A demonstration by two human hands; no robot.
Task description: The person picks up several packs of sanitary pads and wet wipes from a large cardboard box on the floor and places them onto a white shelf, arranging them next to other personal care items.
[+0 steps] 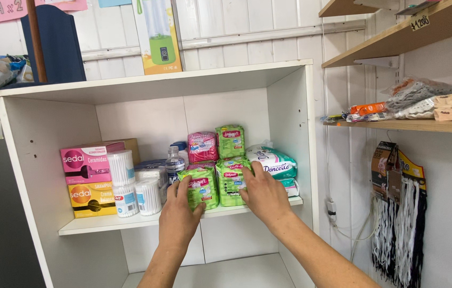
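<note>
Head view: two upright green soft packs (pixel 216 185) under both hands (pixel 220 205)

— What stood on the shelf (pixel 103 223) inside the cabinet (pixel 290 106)?

— Two boxes (pixel 88 181) stacked at the left end. Just right of them were tubs of cotton swabs (pixel 130 186), with a small bottle (pixel 173 164) behind those.

— And the middle?

— Two soft packs side by side at the front edge. The left hand (pixel 179 213) lay on the left pack (pixel 200 188); the right hand (pixel 263 194) touched the right pack (pixel 231 180). Two more packs (pixel 216 144) stood behind them, higher.

— Further right?

— A larger pack (pixel 274 161) near the cabinet's side wall, resting on another. On top of the cabinet stood a tall box (pixel 157 34) against the wall.
</note>
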